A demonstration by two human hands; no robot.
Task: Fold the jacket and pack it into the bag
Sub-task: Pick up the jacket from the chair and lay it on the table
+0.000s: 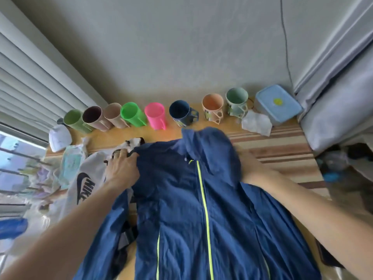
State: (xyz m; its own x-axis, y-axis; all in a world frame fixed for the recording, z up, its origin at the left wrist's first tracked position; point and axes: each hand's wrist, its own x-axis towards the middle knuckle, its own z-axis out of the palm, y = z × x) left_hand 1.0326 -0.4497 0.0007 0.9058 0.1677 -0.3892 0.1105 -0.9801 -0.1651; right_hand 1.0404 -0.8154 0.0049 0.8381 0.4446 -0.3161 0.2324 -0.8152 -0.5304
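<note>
Navy jacket (181, 209) with a neon-yellow zip lies front-up across the table (282, 142), hood at the far end. Left hand (123, 168) pinches its left shoulder. Right hand (248, 168), blurred and partly under the hood, seems to grip fabric. White bag (88, 178) lies just left, partly beneath.

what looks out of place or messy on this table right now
The row of cups along the wall: the dark blue cup, pink cup and green cup appear tipped, mouths facing the camera, though the wide lens may exaggerate it. A crumpled clear plastic wrapper lies loose beside the blue lidded container. Nothing looks spilled or damaged.
</note>
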